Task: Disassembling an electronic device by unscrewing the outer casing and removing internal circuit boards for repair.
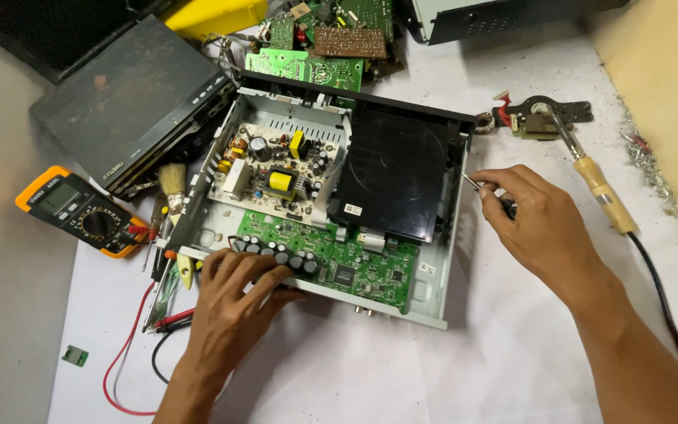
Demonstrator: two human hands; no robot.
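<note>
Your right hand's (539, 224) fingers (496, 188) pinch a thin metal screwdriver (472, 182) at the open grey metal chassis's (433, 298) side; left fingers (249, 271) lie spread on its green circuit board (355, 271).

Our right hand (539, 224) hiding most of the screwdriver (472, 182) beside the open chassis (441, 267), our left fingers (256, 271) covering its front rim, soldering iron cord (668, 314) right of it cut off by our forearm.

Matt metal chassis (433, 290) (glossy green board (355, 271))
</note>
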